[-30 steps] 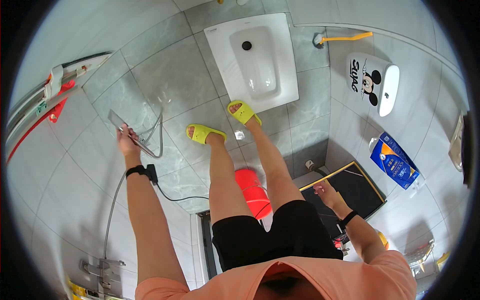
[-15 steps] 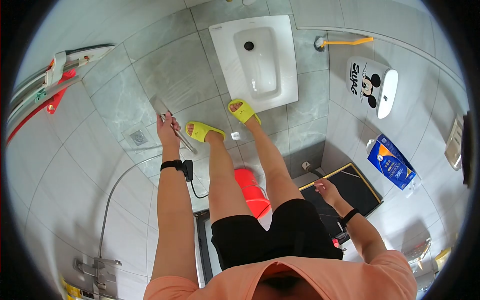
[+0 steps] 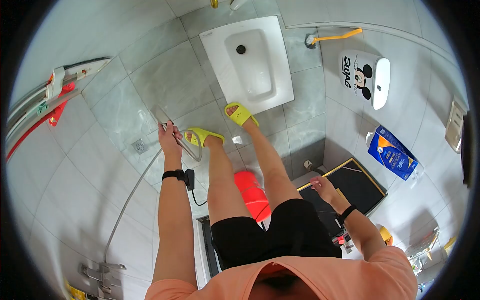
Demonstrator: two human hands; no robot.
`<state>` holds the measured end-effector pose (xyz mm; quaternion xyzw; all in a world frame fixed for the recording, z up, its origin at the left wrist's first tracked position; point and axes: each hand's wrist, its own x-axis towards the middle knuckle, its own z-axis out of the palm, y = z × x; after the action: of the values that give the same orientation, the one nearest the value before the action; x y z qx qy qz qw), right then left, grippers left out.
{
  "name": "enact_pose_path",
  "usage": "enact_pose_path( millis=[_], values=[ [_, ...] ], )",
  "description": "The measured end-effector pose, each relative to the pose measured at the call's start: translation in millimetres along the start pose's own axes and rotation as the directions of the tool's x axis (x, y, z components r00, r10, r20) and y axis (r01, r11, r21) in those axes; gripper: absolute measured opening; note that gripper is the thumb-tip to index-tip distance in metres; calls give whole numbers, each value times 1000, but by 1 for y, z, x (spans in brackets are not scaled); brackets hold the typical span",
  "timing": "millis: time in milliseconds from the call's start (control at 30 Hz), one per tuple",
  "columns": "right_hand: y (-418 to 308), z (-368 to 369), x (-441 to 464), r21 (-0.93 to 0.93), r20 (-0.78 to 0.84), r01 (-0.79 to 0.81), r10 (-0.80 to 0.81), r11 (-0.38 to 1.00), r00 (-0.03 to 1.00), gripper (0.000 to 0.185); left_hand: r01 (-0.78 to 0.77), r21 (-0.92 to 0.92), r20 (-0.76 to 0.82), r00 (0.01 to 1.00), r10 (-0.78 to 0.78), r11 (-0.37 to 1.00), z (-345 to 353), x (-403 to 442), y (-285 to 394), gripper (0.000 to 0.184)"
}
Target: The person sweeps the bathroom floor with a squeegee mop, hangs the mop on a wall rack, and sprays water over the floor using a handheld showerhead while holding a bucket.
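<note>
My left hand [image 3: 171,141] is closed around the handle of a shower head [image 3: 159,115], held out in front over the tiled floor. The shower head's far end points away from me. From the handle, a grey hose [image 3: 134,192] loops beside my left slipper [image 3: 202,136] and runs back to the wall mixer tap [image 3: 102,272]. My right hand [image 3: 324,190] hangs to the right of my legs with its fingers loosely bent and a little apart. Nothing shows in it. Below it is a black panel [image 3: 357,187] with a gold edge; contact cannot be made out.
A white squat toilet [image 3: 287,85] is set in the floor ahead, with a yellow-handled brush [image 3: 345,35] beyond its right side. To the right are a white bin [image 3: 352,75] and a blue tissue pack [image 3: 395,152]. A red bucket [image 3: 250,187] stands below my legs.
The view has shifted slightly. My left hand still grips the shower head, and the hose now bends in a loop beside the left slipper. My right hand stays about where it was.
</note>
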<state>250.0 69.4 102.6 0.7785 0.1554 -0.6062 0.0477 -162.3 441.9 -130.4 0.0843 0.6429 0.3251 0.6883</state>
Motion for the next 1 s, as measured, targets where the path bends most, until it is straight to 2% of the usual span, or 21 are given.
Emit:
enact_pose_path(
  millis=[67, 100, 167, 200, 267, 300, 367, 400, 467, 500, 567, 600, 667, 700, 767, 800, 867, 900, 967, 1000],
  values=[
    [5, 2, -4, 40, -10, -5, 5, 999, 1000, 20, -65, 133, 0, 998, 66, 989, 2, -8, -2, 27],
    [12, 6, -6, 102, -27, -30, 33, 994, 999, 20, -67, 142, 9, 998, 66, 988, 3, -15, -4, 27],
    [22, 11, -15, 185, -45, -55, 64, 981, 997, 21, -153, 304, 12, 988, 157, 940, 5, -37, -5, 55],
    [26, 14, -20, 175, -50, -42, 51, 984, 997, 21, -159, 318, 29, 987, 158, 935, 3, -49, -4, 55],
    [34, 24, -24, 202, -52, -10, 21, 979, 998, 22, -212, 609, 150, 977, 151, 765, -4, -63, -7, 74],
    [40, 32, -27, 224, -57, -11, 24, 975, 998, 22, -221, 619, 167, 975, 149, 754, -4, -67, -12, 74],
    [47, 47, -35, 258, -50, -59, 74, 964, 996, 23, -519, 682, 421, 855, 304, 515, 2, -79, -23, 83],
    [54, 57, -36, 244, -57, -67, 83, 968, 995, 22, -533, 679, 442, 846, 298, 505, 8, -85, -26, 83],
    [63, 80, -47, 357, -66, -55, 84, 932, 994, 22, -553, 753, 560, 823, 92, 358, 29, -107, -26, 84],
    [67, 93, -53, 447, -64, -46, 83, 893, 994, 22, -560, 752, 574, 815, 73, 347, 41, -117, -28, 84],
    [63, 110, -72, 488, -57, -68, 110, 870, 992, 22, -566, 809, 588, 784, -200, 160, 68, -142, -30, 85],
    [60, 116, -80, 509, -56, -85, 132, 856, 990, 22, -576, 804, 594, 774, -217, 148, 80, -152, -37, 85],
    [69, 132, -89, 550, -55, -104, 160, 829, 986, 22, -699, 714, 663, 657, -358, 37, 100, -170, -56, 88],
    [77, 143, -94, 552, -63, -85, 143, 830, 988, 22, -706, 708, 662, 650, -372, 24, 107, -178, -70, 88],
    [96, 161, -95, 565, -70, -56, 116, 823, 991, 21, -910, 413, 853, 400, -336, -34, 125, -189, -100, 86],
    [107, 170, -94, 535, -130, -44, 134, 844, 982, 20, -913, 406, 851, 397, -343, -48, 136, -194, -113, 86],
    [113, 171, -95, 529, -242, -51, 208, 847, 948, 19, -917, 391, 817, 307, -488, 77, 162, -213, -138, 83],
    [108, 163, -96, 541, -238, -50, 210, 840, 948, 19, -920, 387, 812, 304, -498, 70, 174, -218, -155, 83],
    [104, 150, -106, 595, -365, 2, 268, 804, 892, 19, -969, 242, 810, 233, -538, -54, 195, -231, -190, 82],
    [109, 150, -109, 575, -386, 0, 271, 818, 882, 18, -970, 236, 804, 231, -548, -64, 207, -236, -206, 82]
  ],
)
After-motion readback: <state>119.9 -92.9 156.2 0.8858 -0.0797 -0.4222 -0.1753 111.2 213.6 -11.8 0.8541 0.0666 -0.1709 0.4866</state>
